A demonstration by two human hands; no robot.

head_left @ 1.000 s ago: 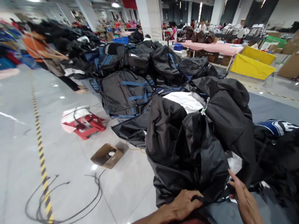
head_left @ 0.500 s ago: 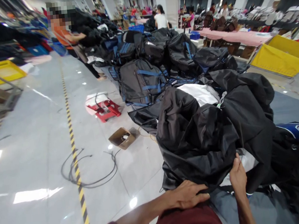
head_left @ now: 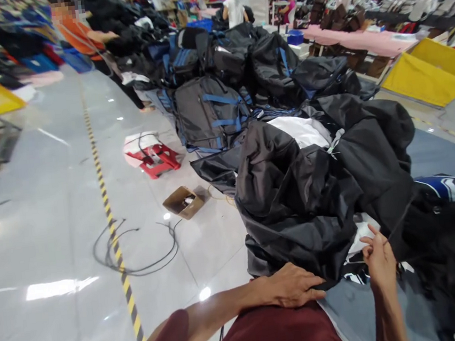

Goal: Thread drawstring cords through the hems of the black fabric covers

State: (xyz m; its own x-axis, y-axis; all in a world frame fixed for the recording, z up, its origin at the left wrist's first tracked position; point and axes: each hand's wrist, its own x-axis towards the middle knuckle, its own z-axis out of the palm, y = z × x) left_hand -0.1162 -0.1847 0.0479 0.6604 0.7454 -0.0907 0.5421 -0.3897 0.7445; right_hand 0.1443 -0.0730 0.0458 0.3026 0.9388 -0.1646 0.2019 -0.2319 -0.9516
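A large heap of black fabric (head_left: pixel 289 186), crumpled and shiny, lies right in front of me. At its near edge my left hand (head_left: pixel 297 285) has the cloth pinched between thumb and fingers, close to my body. My right hand (head_left: pixel 380 252) is raised to the right of the heap, its fingers closed on a thin dark cord (head_left: pixel 401 221) that slants up and right. Beside that hand, white material (head_left: pixel 363 235) shows in a gap in the black fabric. More white cloth (head_left: pixel 300 130) lies on top, next to a light-coloured tie (head_left: pixel 336 139).
Black and grey backpacks (head_left: pixel 209 110) with blue straps pile up behind. On the floor left are a red and white stool (head_left: pixel 151 155), a small cardboard box (head_left: pixel 183 202) and a loose black cable (head_left: pixel 149 272). A person in orange (head_left: pixel 77 32) stands far left; a yellow bin (head_left: pixel 423 79) stands right.
My right hand has moved right, away from the white material, with the thin cord in its fingers. My left hand stays at the fabric's near edge. The view tilts slightly down.
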